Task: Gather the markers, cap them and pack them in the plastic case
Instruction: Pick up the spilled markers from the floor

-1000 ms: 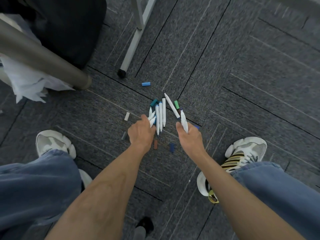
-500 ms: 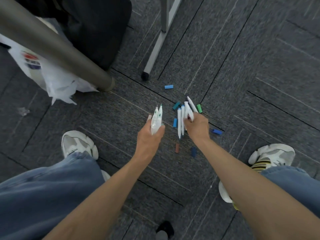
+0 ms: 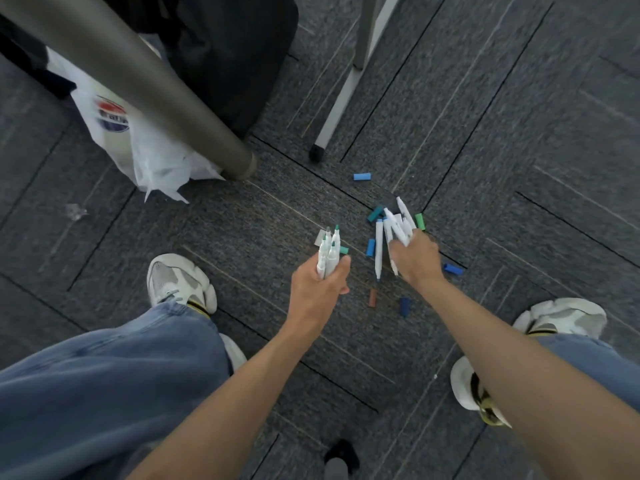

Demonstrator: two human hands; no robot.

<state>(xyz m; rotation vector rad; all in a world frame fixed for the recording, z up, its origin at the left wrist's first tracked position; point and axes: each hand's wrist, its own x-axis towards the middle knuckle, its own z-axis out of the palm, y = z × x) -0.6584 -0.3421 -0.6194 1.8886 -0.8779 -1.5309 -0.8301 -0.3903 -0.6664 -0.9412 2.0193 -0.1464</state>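
Left hand grips uncapped markers; right hand fingers close on more. Sweep strays w/o dropping.

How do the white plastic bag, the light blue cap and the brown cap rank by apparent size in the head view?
1. White plastic bag, clearly largest.
2. Light blue cap and brown cap: they look alike, so no ranking.

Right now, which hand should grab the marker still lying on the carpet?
Right. The right hand sits beside the loose marker, already gathering others. The left hand is farther off, fist closed around a full bundle.
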